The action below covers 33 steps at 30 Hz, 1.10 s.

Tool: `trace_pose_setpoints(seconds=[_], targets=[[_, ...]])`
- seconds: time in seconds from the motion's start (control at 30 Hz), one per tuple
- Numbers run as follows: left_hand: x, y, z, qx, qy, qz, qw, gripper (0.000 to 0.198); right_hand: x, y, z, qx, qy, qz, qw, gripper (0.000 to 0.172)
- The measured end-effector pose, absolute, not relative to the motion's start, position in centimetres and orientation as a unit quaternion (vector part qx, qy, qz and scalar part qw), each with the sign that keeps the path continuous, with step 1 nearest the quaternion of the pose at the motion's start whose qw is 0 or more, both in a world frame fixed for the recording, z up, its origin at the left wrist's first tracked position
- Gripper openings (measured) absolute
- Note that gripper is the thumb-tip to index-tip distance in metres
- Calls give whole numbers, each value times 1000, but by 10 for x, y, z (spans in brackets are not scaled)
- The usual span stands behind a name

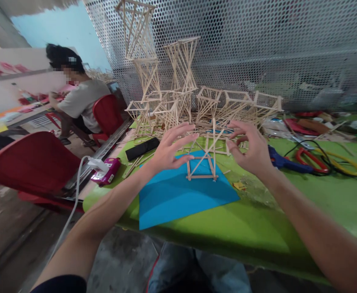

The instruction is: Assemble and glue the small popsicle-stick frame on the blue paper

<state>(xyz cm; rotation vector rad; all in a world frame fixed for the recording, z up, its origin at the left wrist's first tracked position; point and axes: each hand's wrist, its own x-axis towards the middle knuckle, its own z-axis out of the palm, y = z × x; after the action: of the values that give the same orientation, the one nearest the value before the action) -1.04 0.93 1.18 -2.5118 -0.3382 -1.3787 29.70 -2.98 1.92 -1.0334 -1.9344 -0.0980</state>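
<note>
A small frame of thin wooden sticks (201,177) stands on a blue sheet (178,203), with a square base and sticks leaning up from it. My left hand (174,148) hovers at the frame's left side, fingers spread and holding nothing. On the other side my right hand (250,148) is raised with thumb and fingers apart, also with nothing in it. Whether the left fingertips touch a leaning stick I cannot tell. Just right of my right hand lies a blue glue gun (288,162).
Several twisted stick towers (181,65) stand at the back against a perforated metal screen (257,49). A black phone-like object (142,149) and a purple power strip (107,171) lie left. Red-handled scissors or pliers (311,160) lie right. A person (83,97) sits beyond a red chair (35,171).
</note>
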Motion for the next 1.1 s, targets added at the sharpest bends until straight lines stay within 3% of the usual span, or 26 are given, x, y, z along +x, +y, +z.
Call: trace_pose_setpoints(seconds=[0.17, 0.3, 0.47, 0.63, 0.8, 0.97, 1.1], targets=[[-10, 12, 12, -859, -101, -484, 129, 66, 324, 1, -4, -545, -814, -21, 202, 41], [-11, 15, 10, -849, -112, -500, 128, 72, 338, 21, -26, -530, -835, -23, 147, 41], [-15, 18, 5, -840, -188, -500, 97, 82, 339, 38, -39, -544, -832, 7, 106, 27], [-19, 20, 2, -833, -216, -499, 104, 77, 337, 42, -43, -552, -819, -10, 156, 19], [-17, 18, 2, -829, -230, -496, 118, 77, 345, 39, -35, -557, -791, -24, 252, 29], [-15, 18, 2, -827, -219, -505, 112, 74, 345, 28, -12, -533, -716, -6, 452, 33], [-16, 19, 1, -823, -233, -507, 110, 73, 332, 10, 11, -497, -639, -62, 584, 33]])
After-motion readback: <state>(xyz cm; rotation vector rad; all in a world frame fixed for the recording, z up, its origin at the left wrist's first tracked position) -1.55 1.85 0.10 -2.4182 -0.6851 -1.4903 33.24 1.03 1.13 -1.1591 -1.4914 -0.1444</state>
